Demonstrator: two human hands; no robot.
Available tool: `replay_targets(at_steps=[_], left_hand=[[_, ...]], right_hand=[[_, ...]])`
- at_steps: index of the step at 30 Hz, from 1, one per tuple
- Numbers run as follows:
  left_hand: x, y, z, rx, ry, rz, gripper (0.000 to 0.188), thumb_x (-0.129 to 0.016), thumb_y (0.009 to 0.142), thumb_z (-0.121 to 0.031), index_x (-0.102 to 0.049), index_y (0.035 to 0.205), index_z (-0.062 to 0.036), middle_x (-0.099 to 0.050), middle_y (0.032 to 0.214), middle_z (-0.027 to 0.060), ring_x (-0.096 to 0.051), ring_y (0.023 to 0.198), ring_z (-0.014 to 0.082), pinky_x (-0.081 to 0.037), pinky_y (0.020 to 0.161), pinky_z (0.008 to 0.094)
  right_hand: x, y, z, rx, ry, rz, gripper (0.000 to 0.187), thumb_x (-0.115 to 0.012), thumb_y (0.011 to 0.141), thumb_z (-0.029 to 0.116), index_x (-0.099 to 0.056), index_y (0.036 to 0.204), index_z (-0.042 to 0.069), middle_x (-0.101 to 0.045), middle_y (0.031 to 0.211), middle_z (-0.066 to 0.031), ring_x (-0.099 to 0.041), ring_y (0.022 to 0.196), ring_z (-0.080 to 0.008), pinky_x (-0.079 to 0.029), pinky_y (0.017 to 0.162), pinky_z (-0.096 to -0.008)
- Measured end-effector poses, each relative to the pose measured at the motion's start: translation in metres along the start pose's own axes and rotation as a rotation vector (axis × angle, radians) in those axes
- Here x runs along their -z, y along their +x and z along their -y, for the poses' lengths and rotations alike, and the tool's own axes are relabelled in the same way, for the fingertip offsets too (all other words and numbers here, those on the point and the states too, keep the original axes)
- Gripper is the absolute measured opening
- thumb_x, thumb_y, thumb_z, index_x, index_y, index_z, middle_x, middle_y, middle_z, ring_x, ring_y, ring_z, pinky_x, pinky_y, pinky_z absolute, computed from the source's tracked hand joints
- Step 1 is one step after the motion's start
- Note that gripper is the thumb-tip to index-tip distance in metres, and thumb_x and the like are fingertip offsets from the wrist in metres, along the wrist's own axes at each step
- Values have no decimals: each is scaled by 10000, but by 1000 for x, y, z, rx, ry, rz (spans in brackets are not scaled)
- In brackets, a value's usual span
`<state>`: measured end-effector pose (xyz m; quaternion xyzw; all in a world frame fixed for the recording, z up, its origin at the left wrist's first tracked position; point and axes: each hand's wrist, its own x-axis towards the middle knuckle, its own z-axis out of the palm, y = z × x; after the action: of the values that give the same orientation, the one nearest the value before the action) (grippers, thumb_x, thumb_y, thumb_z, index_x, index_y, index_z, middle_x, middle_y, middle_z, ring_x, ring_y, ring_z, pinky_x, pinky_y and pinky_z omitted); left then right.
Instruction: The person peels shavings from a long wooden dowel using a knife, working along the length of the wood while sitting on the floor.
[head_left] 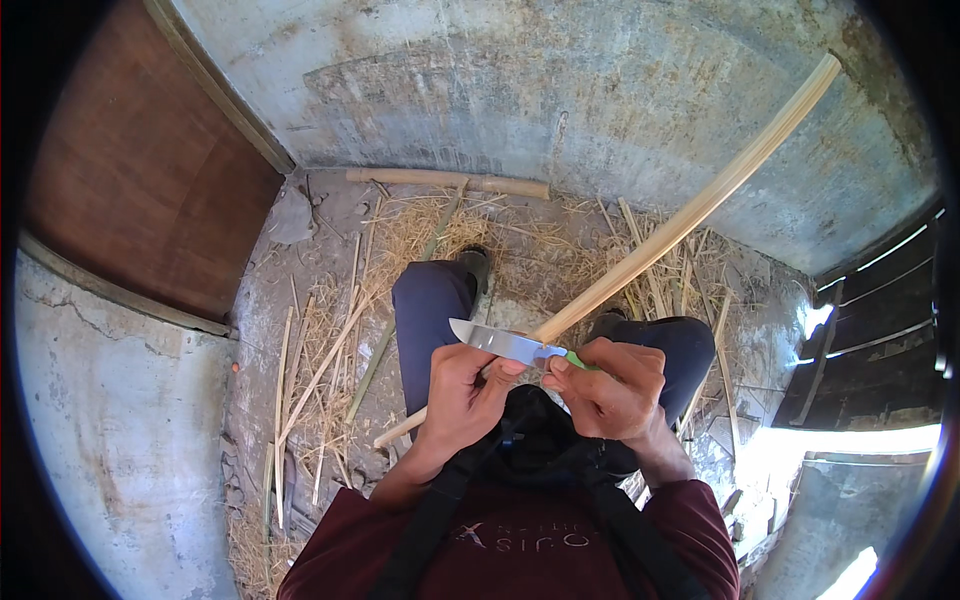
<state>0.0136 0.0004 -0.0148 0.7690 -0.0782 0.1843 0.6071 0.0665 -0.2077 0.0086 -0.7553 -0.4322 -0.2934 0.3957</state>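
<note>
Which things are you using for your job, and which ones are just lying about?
In use:
- green-handled knife, gripped in the right hand
- long pale strip, its near part at the blade, seemingly held by the left hand

Probably just lying about:
- thick pole along the wall
- curly shavings on the floor
- greenish strip left of the legs

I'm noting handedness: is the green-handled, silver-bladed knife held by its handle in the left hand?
No, the right hand holds the knife by its green handle.
</note>
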Motion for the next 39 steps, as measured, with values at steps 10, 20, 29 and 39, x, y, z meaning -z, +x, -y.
replay_targets(at_steps=[10, 20, 29, 39], left_hand=[[5, 2, -5, -43, 49, -22, 161, -769, 1019, -122, -804, 958, 23, -664, 664, 92, -537, 540, 114, -387, 526, 301], [5, 2, -21, 129, 1, 40, 224, -715, 1066, -158, -780, 997, 45, -615, 668, 84, -489, 570, 120, -367, 537, 315], [7, -5, 2, 79, -20, 91, 369, -736, 1071, -259, -698, 891, 61, -523, 634, 94, -457, 568, 157, -358, 549, 343], [4, 3, -14, 16, 34, -63, 255, -846, 979, -181, -766, 870, 35, -588, 598, 42, -450, 527, 85, -320, 497, 302]], right_hand=[[-4, -1, 4, 82, -148, -27, 268, -931, 814, 165, -802, 1049, 170, -618, 768, 8, -612, 557, -129, -456, 461, -279], [7, 11, -2, 64, -122, -44, 263, -945, 797, 148, -794, 1013, 146, -594, 736, 8, -587, 522, -135, -432, 445, -292], [-5, 5, 1, -7, -11, 28, 278, -945, 790, 140, -799, 1027, 137, -635, 775, -7, -589, 517, -159, -439, 444, -318], [-2, 5, 1, 23, -47, 22, 299, -943, 792, 139, -810, 1060, 134, -631, 773, -2, -571, 518, -147, -430, 440, -311]])
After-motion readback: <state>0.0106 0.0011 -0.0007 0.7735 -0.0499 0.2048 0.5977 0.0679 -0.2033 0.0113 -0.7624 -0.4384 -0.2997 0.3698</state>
